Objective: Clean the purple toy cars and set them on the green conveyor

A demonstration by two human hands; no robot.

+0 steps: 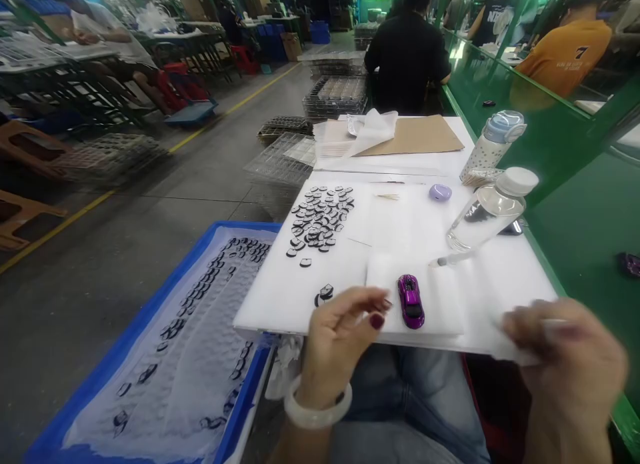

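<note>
My left hand (pixel 343 334), with a white bangle (pixel 317 417) at the wrist, hovers over the table's front edge. Its fingers are curved, a small gap parts them from the thumb, and nothing shows between them. Just to its right a purple toy car (pixel 411 301) lies on a white foam sheet (pixel 440 321). A few small black-edged pieces (pixel 325 293) lie just beyond that hand. My right hand (pixel 570 357) is blurred at the table's right front corner, its fingers closed. Whatever it pinches, if anything, is hidden by blur.
A clear bottle (pixel 483 214), a patterned flask (pixel 493 144) and a purple case (pixel 440 193) stand at the right. Many black-edged pieces (pixel 320 217) cover the table's left. A blue tray (pixel 200 251) sits lower left. A seated person (pixel 407 57) is ahead.
</note>
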